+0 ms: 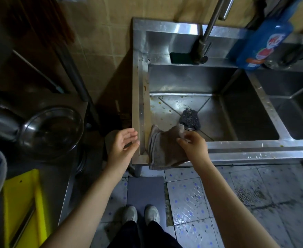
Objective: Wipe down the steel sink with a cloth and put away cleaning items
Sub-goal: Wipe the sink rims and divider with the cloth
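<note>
Brown cloth (165, 149) drapes sink rim (236, 149), right hand (193, 145) pinching it.

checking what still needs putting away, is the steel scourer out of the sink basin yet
No, the steel scourer lies on the floor of the sink basin, near the cloth.

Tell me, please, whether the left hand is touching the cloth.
Apart: the head view shows bare sink rim between the left hand and the cloth.

Blue bottle (265, 38) & faucet (209, 29) cropped @ top.
</note>
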